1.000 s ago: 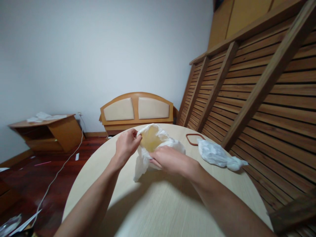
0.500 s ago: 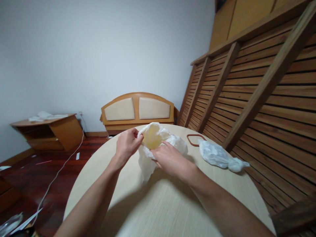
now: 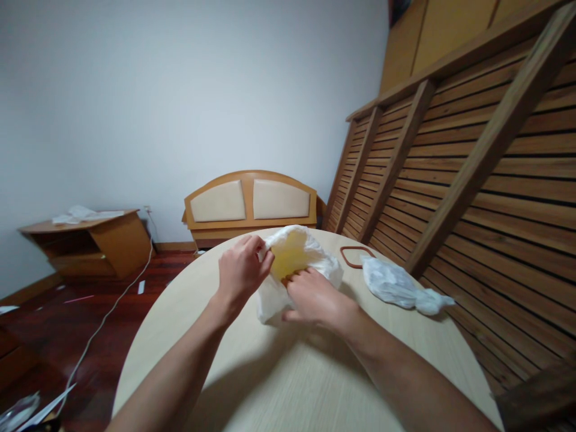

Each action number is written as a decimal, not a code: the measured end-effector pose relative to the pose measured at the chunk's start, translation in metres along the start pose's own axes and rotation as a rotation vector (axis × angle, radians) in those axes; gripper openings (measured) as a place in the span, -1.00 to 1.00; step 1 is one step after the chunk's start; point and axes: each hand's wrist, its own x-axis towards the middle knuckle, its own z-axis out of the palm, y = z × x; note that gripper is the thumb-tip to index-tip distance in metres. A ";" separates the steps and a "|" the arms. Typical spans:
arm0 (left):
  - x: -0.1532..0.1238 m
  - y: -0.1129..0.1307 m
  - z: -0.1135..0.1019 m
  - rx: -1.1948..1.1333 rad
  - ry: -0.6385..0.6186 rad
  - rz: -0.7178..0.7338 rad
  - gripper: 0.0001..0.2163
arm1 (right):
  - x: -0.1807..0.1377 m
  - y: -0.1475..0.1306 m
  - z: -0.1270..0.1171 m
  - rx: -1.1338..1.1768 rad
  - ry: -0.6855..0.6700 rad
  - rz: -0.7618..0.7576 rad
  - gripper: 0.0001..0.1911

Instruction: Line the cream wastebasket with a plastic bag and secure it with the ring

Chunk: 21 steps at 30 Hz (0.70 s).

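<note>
White bag (image 3: 327,267) seems at the holding-open step, left hand (image 3: 243,267) pinching its left edge, right hand (image 3: 314,295) with fingers inside, grip unclear, so the next move needs care.

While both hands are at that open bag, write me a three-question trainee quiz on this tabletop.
1. True or false: the left hand grips the edge of the open white bag.
2. What colour shows inside that bag?
3. Which lies beside the gathered white bag: (a) a blue cup, (b) a brown rounded frame, (c) scissors?

Key: 1. True. 2. Yellow. 3. b.
</note>
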 end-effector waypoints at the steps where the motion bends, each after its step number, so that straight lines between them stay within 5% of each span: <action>1: -0.001 0.001 0.000 0.025 0.005 0.018 -0.88 | -0.001 0.000 0.001 0.014 0.004 -0.004 -0.37; 5: -0.003 0.004 0.002 0.101 -0.005 0.060 -0.83 | -0.003 0.003 -0.001 0.099 -0.032 0.003 -0.03; 8: -0.003 0.005 0.002 0.097 -0.033 0.094 -0.83 | -0.002 0.008 -0.005 0.200 -0.147 0.082 0.05; 12: -0.002 0.006 0.002 0.069 -0.071 0.127 -0.86 | 0.002 0.015 -0.012 0.361 -0.260 0.128 -0.12; 17: 0.000 0.004 0.003 0.081 -0.116 0.128 -0.88 | 0.004 0.023 -0.008 0.382 -0.088 -0.027 -0.44; 21: 0.001 0.003 0.002 0.081 -0.161 0.145 -0.88 | 0.005 0.026 0.002 0.282 -0.124 -0.036 -0.67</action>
